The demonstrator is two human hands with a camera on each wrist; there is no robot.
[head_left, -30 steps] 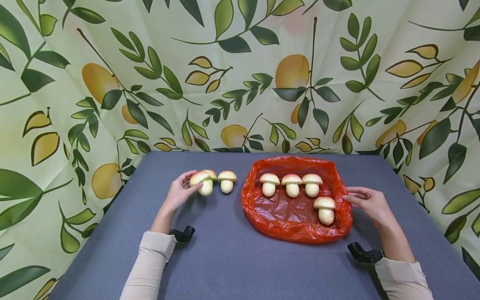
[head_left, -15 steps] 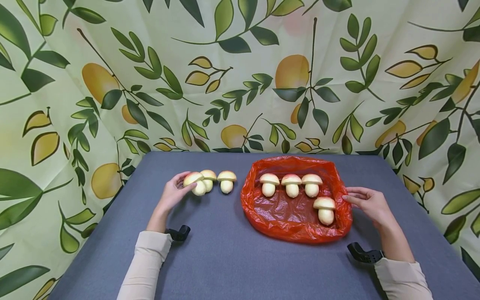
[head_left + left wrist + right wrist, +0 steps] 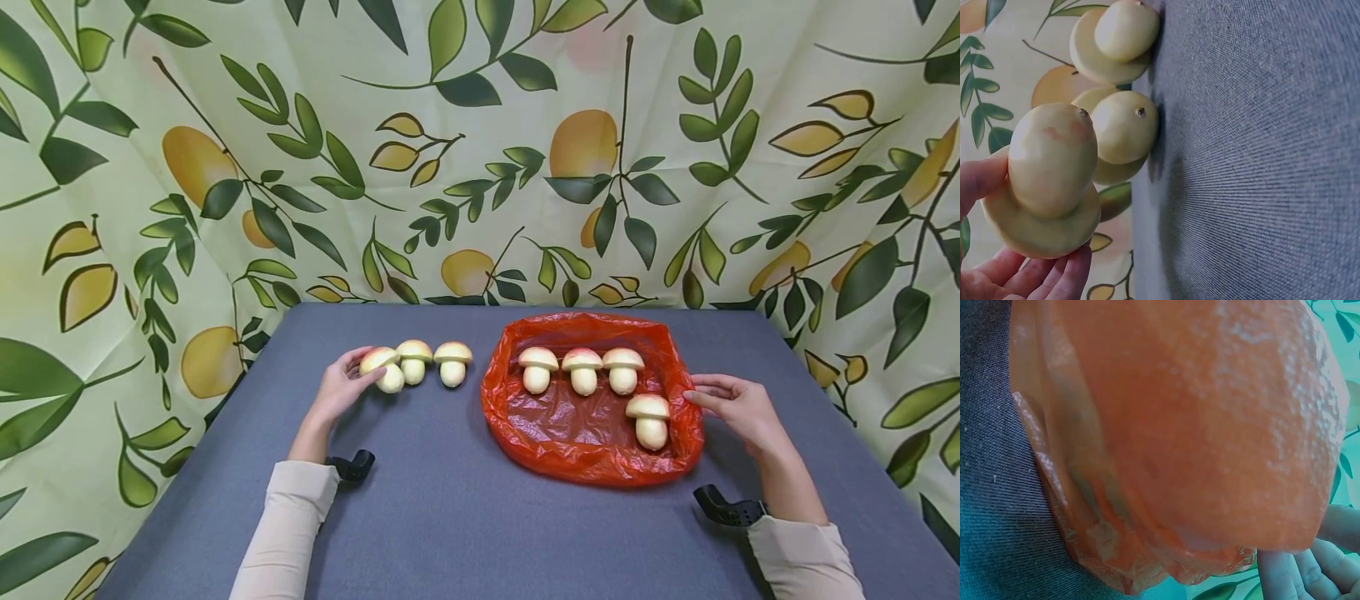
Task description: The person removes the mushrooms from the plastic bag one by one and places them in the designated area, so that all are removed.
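Note:
At the left of the table, my left hand [image 3: 343, 392] grips a mushroom [image 3: 390, 377] with a cream stem and a reddish-yellow cap. The left wrist view shows this mushroom [image 3: 1054, 159] between thumb and fingers, stem end toward the camera. Right of it stand two more mushrooms, a near one [image 3: 414, 363] and a farther one [image 3: 453, 365]. My right hand [image 3: 738, 410] pinches the right rim of a red plastic bag [image 3: 592, 468], which is spread wide. Thumb and fingertips [image 3: 1279, 575] meet at the bag's edge in the right wrist view.
Inside the bag, three mushrooms [image 3: 583, 372] stand in a row, with another mushroom [image 3: 649, 422] in front at the right. The blue-grey table [image 3: 480, 542] ends at a leaf-patterned cloth [image 3: 480, 192]. Black wrist cameras [image 3: 352, 467] sit below both hands.
My left hand has moved left with its mushroom, uncovering the mushroom behind and leaving it standing beside the other. The right hand and the bag have stayed in place.

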